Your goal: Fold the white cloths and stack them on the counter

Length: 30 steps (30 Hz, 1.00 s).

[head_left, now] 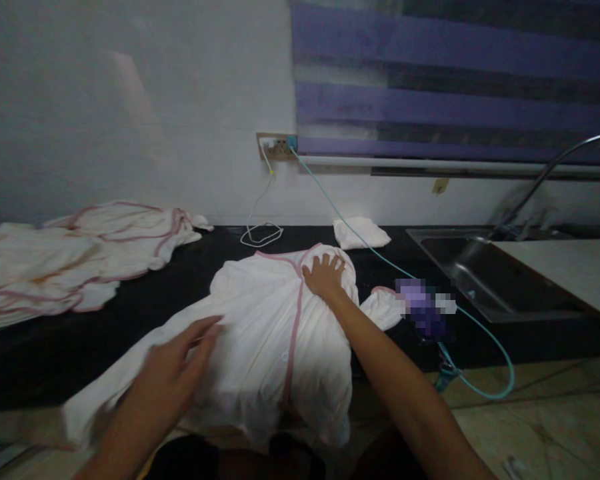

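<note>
A white buttoned shirt [250, 340] with pink piping lies front up on the black counter, its lower part hanging over the front edge. One sleeve stretches out to the left, and the other reaches right toward a phone. My right hand [325, 275] rests flat with spread fingers near the shirt's collar and shoulder. Over the shirt's left side is my left hand [183, 360], slightly blurred, fingers extended and thumb apart, holding nothing. I cannot tell whether it touches the cloth.
More white garments with pink piping [105, 253] lie heaped at the left. A folded white cloth [361, 233] is by the wall. The pixelated phone [423, 310] trails a teal cable [510, 377] from the wall socket [279, 147]. A steel sink [500, 280] is at the right.
</note>
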Available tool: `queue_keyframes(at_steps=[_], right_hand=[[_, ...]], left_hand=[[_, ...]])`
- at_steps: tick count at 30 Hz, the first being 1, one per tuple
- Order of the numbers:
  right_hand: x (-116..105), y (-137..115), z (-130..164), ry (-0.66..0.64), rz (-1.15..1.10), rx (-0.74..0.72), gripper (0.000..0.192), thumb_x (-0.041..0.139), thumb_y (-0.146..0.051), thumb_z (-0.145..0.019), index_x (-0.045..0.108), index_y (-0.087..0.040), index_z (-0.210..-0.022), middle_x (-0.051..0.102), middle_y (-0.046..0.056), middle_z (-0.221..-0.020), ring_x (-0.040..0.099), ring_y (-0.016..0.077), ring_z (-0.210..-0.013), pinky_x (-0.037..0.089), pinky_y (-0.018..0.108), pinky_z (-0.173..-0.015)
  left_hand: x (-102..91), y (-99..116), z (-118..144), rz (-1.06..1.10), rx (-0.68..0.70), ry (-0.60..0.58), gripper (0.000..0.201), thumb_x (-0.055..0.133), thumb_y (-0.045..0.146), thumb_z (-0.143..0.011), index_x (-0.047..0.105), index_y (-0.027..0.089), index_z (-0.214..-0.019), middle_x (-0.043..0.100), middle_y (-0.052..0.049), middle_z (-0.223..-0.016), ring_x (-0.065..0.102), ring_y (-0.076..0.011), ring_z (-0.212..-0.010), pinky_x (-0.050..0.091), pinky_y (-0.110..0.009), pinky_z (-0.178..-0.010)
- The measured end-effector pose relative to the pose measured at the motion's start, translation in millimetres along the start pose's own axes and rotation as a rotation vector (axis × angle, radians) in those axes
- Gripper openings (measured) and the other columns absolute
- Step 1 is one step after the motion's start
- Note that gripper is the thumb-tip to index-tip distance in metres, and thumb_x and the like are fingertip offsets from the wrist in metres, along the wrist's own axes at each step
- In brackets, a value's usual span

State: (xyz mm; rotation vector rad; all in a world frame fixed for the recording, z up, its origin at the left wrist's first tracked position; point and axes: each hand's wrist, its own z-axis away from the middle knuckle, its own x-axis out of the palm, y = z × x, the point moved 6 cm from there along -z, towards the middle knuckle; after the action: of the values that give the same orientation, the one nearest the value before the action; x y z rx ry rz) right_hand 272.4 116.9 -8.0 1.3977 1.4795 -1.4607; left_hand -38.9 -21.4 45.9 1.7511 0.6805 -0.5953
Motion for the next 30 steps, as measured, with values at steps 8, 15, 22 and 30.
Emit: queue_keyframes(at_steps=[8,15,22,30], right_hand=[[1,13,-11,-0.043,-0.064,-0.031,0.06,0.028,-0.051,-0.109,0.042,-0.021,-0.158,0.038,0.01,-0.168,0.024,0.0363,-0.156,0.019,0.056,-0.124],[-1,14,-19,-0.078,-0.135,-0.116,0.062,0.035,-0.047,-0.107,0.037,-0.015,-0.161,0.042,0.014,-0.165,0.029,0.0322,-0.155,0.023,0.049,-0.124],[-13,9,-8,0.019,-0.066,-0.128,0.055,0.043,-0.039,-0.104,0.049,-0.011,-0.151,0.05,0.021,-0.155,0.036,0.0313,-0.15,0.026,0.044,-0.122],[-6,6,6,-0.12,0.004,-0.055,0.06,0.035,-0.05,-0.107,0.043,-0.015,-0.155,0.029,0.024,-0.168,0.025,0.0399,-0.156,0.022,0.055,-0.121]], left_hand=[[140.2,16,-78,-0.468,0.354,-0.378,0.067,0.034,0.061,-0.102,0.042,0.031,-0.161,0.032,-0.001,-0.171,0.017,-0.0411,-0.16,0.013,-0.067,-0.127],[112.7,-17,-93,-0.551,0.409,-0.359,0.072,0.018,0.059,-0.104,0.038,0.023,-0.163,0.027,-0.006,-0.173,0.019,-0.0333,-0.161,0.016,-0.054,-0.129],[110.9,-35,-103,-0.675,0.137,-0.2,0.092,0.034,0.073,-0.095,0.036,0.011,-0.163,0.022,-0.03,-0.169,0.014,-0.0563,-0.156,0.018,-0.068,-0.121],[114.4,-53,-123,-0.702,0.106,-0.272,0.106,0.037,0.08,-0.088,0.035,0.003,-0.161,0.027,-0.034,-0.166,0.017,-0.0545,-0.156,0.021,-0.065,-0.123]])
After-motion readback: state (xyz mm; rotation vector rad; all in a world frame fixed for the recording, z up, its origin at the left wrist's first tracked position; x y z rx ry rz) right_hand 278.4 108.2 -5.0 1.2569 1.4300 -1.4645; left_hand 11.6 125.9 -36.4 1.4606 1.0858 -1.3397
